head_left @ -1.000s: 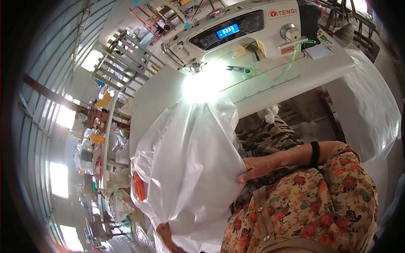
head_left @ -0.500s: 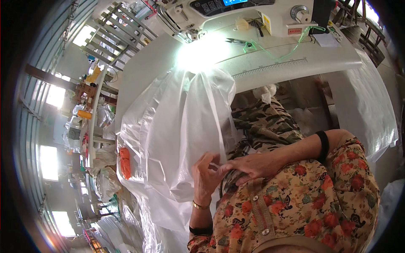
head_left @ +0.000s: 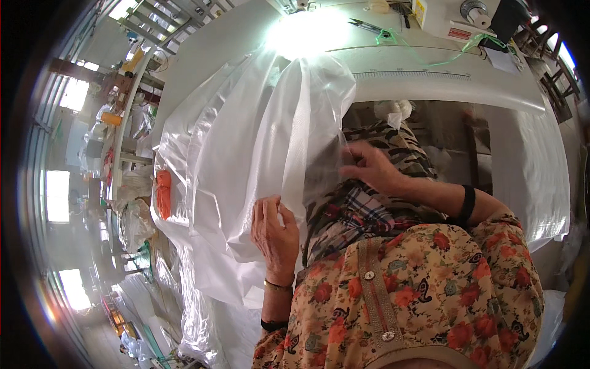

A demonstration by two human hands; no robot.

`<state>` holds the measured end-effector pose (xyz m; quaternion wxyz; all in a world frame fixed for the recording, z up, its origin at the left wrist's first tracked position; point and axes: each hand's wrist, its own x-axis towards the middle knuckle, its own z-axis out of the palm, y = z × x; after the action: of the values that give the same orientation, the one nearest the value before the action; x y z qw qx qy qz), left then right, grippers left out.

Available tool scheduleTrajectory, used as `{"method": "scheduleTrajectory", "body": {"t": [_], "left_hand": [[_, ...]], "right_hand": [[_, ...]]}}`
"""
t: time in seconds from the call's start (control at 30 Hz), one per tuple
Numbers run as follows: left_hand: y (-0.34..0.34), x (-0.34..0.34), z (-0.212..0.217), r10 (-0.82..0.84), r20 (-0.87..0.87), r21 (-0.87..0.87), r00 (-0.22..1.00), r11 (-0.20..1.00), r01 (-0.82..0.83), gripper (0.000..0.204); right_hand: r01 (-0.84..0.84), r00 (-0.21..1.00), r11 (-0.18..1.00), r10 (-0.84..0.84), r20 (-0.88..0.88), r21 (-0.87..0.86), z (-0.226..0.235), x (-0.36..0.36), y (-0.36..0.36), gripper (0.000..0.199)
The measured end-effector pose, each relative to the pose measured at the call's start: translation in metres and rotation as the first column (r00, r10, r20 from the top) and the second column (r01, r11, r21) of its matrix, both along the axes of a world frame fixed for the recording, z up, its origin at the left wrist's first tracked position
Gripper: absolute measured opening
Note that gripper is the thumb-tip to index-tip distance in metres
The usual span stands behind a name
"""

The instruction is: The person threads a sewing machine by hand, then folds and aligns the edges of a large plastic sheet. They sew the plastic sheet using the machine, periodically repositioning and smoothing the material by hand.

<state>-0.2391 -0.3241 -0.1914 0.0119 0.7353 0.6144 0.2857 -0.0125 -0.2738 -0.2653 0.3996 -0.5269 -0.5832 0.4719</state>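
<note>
White, partly see-through plastic sheeting (head_left: 246, 154) hangs in long folds from the lit sewing area over the table's near edge. My left hand (head_left: 275, 237) rests on its lower folds, fingers bent and close together around some of the material. Farther up and to the right, my right hand (head_left: 375, 169) is at the sheeting's right edge above my lap. Its fingers are curled, with thumb and forefinger at the thin edge; they are slightly blurred. Glare from the lamp (head_left: 304, 34) hides the needle and the sheeting's far end.
The sewing machine (head_left: 445, 18) stands on the pale table (head_left: 393, 89), with a printed ruler along its front. Small snips (head_left: 369, 26) and green thread (head_left: 424, 63) lie right of the lamp. An orange bundle (head_left: 163, 194) sits at the left edge; more plastic (head_left: 531, 166) hangs at right.
My hands have come apart: the right has moved up along the sheeting's edge, the left slightly left and up. The view has shifted, so the machine sits higher in it.
</note>
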Motion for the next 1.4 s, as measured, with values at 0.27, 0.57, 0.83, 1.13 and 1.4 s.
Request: {"method": "scheduleTrajectory", "body": {"t": [0.27,0.57,0.83,1.13,1.4], "left_hand": [[0.0,-0.023,0.033,0.044,0.85,-0.283,0.524,0.878,0.386,0.008],[0.004,-0.01,0.004,-0.03,0.809,-0.371,0.587,0.748,0.55,0.019],[0.013,0.002,0.0,0.122,0.889,-0.348,0.442,0.808,0.476,0.006],[0.031,-0.029,0.035,0.025,0.802,-0.212,0.597,0.946,0.246,0.008],[0.045,-0.034,0.066,-0.176,0.616,-0.048,0.768,0.965,0.26,0.015]], "right_hand": [[-0.376,0.925,0.854,0.37,0.09,0.36,0.08,-0.01,-0.031,0.015],[-0.618,0.764,0.749,0.5,0.409,0.239,0.091,-0.046,-0.047,0.019],[-0.732,0.664,0.514,0.388,0.639,0.448,0.075,-0.06,-0.047,0.017],[0.202,0.873,0.979,-0.181,-0.454,-0.001,0.019,-0.04,0.02,0.019],[-0.593,0.802,0.786,0.56,0.205,0.173,-0.019,-0.075,0.035,0.045]]}}
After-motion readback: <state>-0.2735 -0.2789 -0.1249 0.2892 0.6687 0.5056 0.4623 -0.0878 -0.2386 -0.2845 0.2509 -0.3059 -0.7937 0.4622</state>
